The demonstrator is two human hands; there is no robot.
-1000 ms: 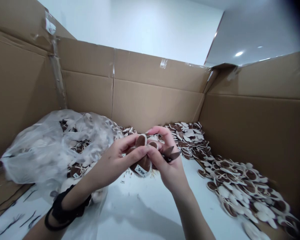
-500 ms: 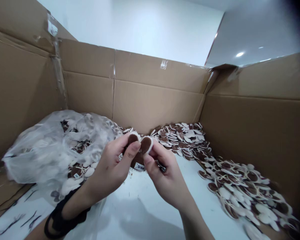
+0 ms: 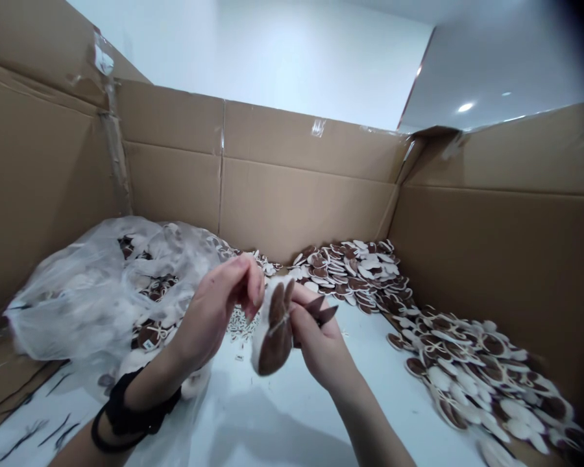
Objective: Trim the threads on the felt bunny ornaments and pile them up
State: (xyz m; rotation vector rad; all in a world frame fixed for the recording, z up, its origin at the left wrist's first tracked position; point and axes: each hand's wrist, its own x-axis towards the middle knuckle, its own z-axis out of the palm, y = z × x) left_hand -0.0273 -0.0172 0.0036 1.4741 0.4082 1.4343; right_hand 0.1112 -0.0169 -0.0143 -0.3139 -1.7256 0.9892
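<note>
My right hand (image 3: 321, 344) pinches a flat, rabbit-shaped plush piece (image 3: 275, 337), brown on its face with a fluffy white edge and a pale cord at the neck. Its two ears point up. Dark, pointed blades, like thread snips (image 3: 325, 311), stick out of the same hand; their handle is hidden. My left hand (image 3: 224, 305) is just left of the piece, its fingers loosely bent and holding nothing that I can see. A black band (image 3: 139, 405) circles the left wrist.
Similar brown and white pieces lie in piles at the back (image 3: 345, 266) and along the right (image 3: 481, 370). A clear plastic bag (image 3: 78, 292) of them stands left. Small white labels (image 3: 243, 324) and dark threads (image 3: 56, 431) lie on the white table (image 3: 282, 421). Cardboard walls (image 3: 292, 168) surround it.
Both hands pinched the piece by its ears before. Now my left hand has let go and sits apart, while the piece has turned ears up in my right hand, and the blades show.
</note>
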